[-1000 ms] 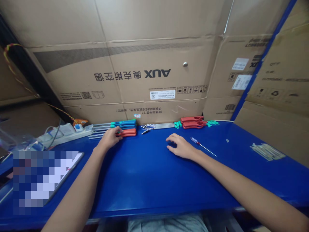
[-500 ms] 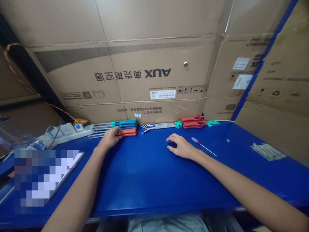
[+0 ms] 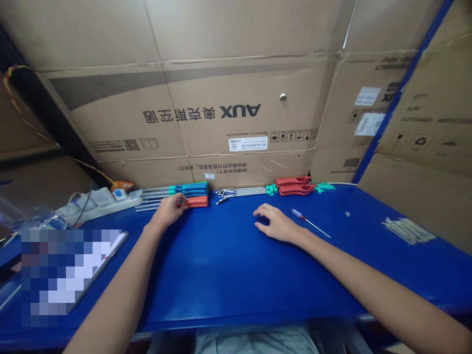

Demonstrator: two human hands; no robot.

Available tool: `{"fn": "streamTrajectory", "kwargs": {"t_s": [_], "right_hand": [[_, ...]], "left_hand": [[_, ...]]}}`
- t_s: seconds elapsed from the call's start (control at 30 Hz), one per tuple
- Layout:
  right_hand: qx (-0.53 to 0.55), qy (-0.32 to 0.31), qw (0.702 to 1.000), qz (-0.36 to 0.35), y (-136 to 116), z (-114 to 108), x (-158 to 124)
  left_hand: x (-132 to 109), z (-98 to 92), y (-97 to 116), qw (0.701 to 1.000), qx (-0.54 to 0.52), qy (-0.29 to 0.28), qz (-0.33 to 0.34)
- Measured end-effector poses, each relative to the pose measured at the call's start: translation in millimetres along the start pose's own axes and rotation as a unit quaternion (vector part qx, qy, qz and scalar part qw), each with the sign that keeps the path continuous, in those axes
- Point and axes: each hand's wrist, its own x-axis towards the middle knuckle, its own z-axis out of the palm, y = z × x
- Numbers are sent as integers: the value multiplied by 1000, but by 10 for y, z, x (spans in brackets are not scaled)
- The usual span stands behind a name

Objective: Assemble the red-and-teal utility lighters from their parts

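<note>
My left hand (image 3: 170, 209) is at the back left of the table, fingers curled over the near end of a red stick lighter (image 3: 197, 201) that lies on the surface. Just behind it are blue stick lighters (image 3: 191, 189) with long metal tubes pointing left. My right hand (image 3: 273, 221) rests on the table at centre right, fingers bent and thumb apart, holding nothing. Nearest to it on the right is a small screwdriver (image 3: 309, 223) with a clear handle. Beyond the hands, a row of metal tubes with wires (image 3: 245, 191) lies by teal trigger pieces (image 3: 272, 189).
Red handle shells (image 3: 295, 189) and more teal pieces (image 3: 325, 187) lie along the cardboard wall (image 3: 221, 83). Pale thin strips (image 3: 409, 231) are at the right, near a tiny clear bit (image 3: 347, 214). A power strip (image 3: 110, 206) and a blurred-out tablet (image 3: 99, 265) sit at the left.
</note>
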Motion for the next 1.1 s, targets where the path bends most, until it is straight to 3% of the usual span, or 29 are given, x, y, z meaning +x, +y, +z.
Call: {"fn": "streamTrajectory", "kwargs": {"t_s": [0.6, 0.8, 0.97, 1.1], "right_hand": [[-40, 6, 999, 14, -4, -67, 22], [-187, 35, 973, 130, 142, -385, 89], [-234, 73, 933, 263, 529, -699, 52], [-237, 101, 911, 323, 839, -792, -25]], "left_hand": [[-7, -28, 39, 999, 12, 22, 30], [17, -12, 3, 998, 17, 31, 47], [15, -33, 32, 998, 23, 32, 52], [0, -48, 60, 999, 14, 16, 28]]}}
